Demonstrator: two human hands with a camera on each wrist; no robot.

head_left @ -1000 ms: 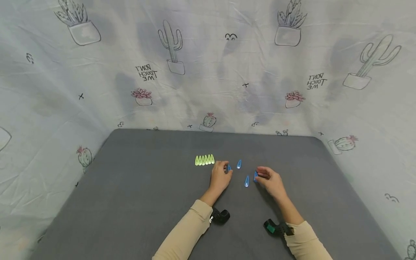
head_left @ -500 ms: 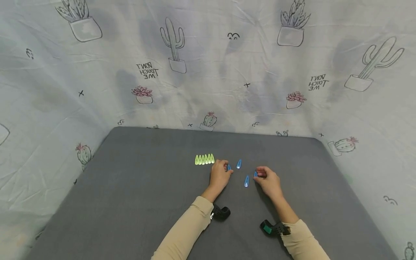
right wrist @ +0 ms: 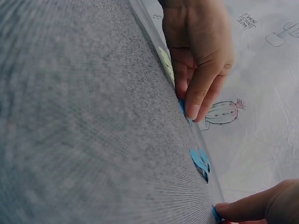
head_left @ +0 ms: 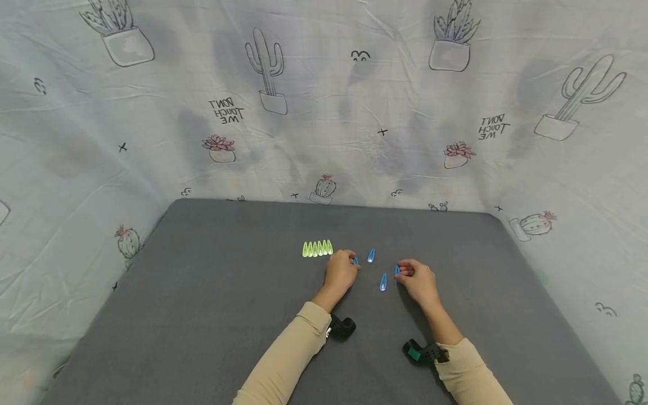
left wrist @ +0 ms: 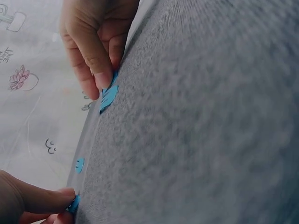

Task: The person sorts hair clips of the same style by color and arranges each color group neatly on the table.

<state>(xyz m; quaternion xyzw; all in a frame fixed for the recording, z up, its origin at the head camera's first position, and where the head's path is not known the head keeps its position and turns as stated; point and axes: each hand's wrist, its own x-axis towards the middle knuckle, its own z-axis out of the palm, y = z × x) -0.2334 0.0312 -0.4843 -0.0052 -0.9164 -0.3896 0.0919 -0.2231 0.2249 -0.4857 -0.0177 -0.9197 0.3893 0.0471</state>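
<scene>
My left hand (head_left: 342, 272) pinches a blue snap hair clip (head_left: 356, 261) between thumb and fingers, low at the grey table, just right of a row of yellow-green hair clips (head_left: 317, 248). To its right, my right hand (head_left: 418, 281) pinches another blue hair clip (head_left: 397, 270) by its side; the right wrist view shows the thumb (right wrist: 247, 207) against that clip (right wrist: 216, 213). Between the hands lie two more blue clips, a farther one (head_left: 372, 255) and a nearer one (head_left: 383, 282). Fingers partly cover both pinched clips.
The grey cloth-covered table (head_left: 228, 292) reaches back to a pale curtain (head_left: 324, 112) printed with cacti, which also hangs at both sides. Each wrist wears a black camera mount, the left one (head_left: 342, 327) and the right one (head_left: 425, 352) close above the table.
Both hands stay almost in place with their blue clips. The right forearm has shifted slightly left. The loose blue clips and the yellow-green row lie as before; the head view moves a little.
</scene>
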